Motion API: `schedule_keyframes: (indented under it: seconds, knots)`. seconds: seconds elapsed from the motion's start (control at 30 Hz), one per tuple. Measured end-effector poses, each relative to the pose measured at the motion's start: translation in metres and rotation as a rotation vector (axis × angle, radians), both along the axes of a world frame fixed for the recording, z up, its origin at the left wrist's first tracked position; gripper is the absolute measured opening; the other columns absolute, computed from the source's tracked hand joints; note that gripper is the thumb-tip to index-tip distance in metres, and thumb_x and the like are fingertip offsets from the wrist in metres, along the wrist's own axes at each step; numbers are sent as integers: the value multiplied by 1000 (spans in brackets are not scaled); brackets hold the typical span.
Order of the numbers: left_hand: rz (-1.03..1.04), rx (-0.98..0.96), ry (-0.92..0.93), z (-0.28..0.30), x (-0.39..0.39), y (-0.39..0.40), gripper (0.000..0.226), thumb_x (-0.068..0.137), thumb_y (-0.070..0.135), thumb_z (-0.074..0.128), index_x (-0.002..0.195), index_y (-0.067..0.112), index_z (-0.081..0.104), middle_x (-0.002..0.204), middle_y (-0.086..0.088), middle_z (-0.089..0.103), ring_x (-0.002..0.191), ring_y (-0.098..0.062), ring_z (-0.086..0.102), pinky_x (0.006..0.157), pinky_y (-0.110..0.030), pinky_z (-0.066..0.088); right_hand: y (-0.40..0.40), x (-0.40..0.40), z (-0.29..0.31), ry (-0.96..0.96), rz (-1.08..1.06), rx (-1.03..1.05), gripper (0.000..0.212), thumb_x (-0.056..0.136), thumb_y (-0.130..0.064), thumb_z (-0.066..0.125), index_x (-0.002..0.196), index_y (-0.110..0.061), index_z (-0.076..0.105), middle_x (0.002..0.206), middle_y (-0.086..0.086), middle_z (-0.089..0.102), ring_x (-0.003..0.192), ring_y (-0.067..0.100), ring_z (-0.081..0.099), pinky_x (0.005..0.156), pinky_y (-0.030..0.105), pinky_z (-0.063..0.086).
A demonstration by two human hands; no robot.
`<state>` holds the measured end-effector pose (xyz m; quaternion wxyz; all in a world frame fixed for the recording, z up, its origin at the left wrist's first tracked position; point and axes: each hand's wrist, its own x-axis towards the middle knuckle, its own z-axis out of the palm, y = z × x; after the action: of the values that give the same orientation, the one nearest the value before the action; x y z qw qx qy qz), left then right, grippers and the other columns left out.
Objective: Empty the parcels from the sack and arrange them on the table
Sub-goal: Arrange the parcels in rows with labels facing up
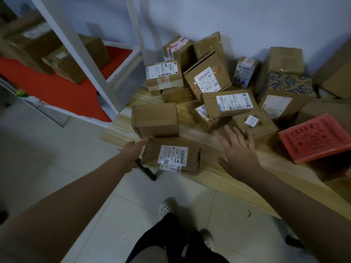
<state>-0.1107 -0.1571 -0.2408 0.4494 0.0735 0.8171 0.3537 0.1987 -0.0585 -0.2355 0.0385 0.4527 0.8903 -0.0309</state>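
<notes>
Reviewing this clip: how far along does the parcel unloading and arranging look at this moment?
Unloading looks largely done: many parcels already lie on the wooden table, and no sack is in view. In hand: the left hand touches the left end of the labelled box at the table's front corner, while the right hand is open above the tabletop. Left: the heap of boxes by the wall lies jumbled, some tilted, not arranged.
</notes>
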Motion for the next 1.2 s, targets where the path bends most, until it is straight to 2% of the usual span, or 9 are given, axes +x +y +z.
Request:
schedule_keyframes:
  seconds: [0.07,0.23,0.33,0.5,0.63,0.77,0.83,1.03,1.2]
  knots:
    - [29,14,-38,2,-6,-2,62,93,41,63,140,5,44,103,-8,56,97,-29,51,79,-39,45,-5,-19,1,27,23,18,84,82,-38,70,154,-26,29,162,12,23,151,32,14,119,62,3]
    - [123,78,-116,5,-45,8,75,87,57,62,139,7,45,122,-13,56,110,-33,57,97,-44,49,5,-74,7,176,40,-171,71,92,-40,59,154,-26,26,159,7,26,146,27,25,118,47,23]
    - [120,104,-206,9,-72,19,76,87,62,58,142,11,42,127,-16,54,107,-35,60,91,-45,53,14,-117,7,450,-262,-536,80,91,-50,61,156,-27,21,158,10,26,141,31,36,109,48,40]
    - [-27,92,-349,11,-110,38,91,78,78,52,149,24,33,137,-17,46,105,-35,60,81,-47,56,35,-185,1,778,-687,-791,109,68,-83,54,156,-34,12,161,10,27,143,34,34,110,56,37]
    - [-175,107,-426,12,-129,62,82,80,82,42,145,32,38,140,-11,48,110,-39,60,87,-50,55,42,-217,0,929,-794,-980,77,88,-68,53,151,-31,30,153,8,36,132,33,44,97,49,46]
    - [-156,208,-456,14,-147,82,68,86,74,44,128,21,48,124,0,53,115,-36,53,97,-61,46,45,-230,-1,1120,-992,-1040,85,80,-76,54,145,-24,41,141,11,49,123,35,52,101,56,47]
    - [-150,228,-420,12,-156,86,61,85,67,56,124,19,53,118,2,58,110,-29,56,89,-54,52,45,-233,0,1199,-1044,-1092,82,79,-76,56,141,-23,48,132,9,56,117,34,57,99,56,49]
    - [-73,372,-461,3,-180,77,47,83,31,71,125,15,60,122,-6,66,108,-27,61,74,-38,55,38,-249,3,1271,-958,-1069,54,88,-57,62,129,-22,59,124,4,65,109,28,66,95,52,54]
    - [70,336,-424,-14,-201,55,47,81,29,68,125,14,59,121,-9,65,110,-29,59,82,-44,53,29,-258,1,994,-794,-859,49,90,-55,59,123,-18,60,121,3,63,110,22,60,97,44,49]
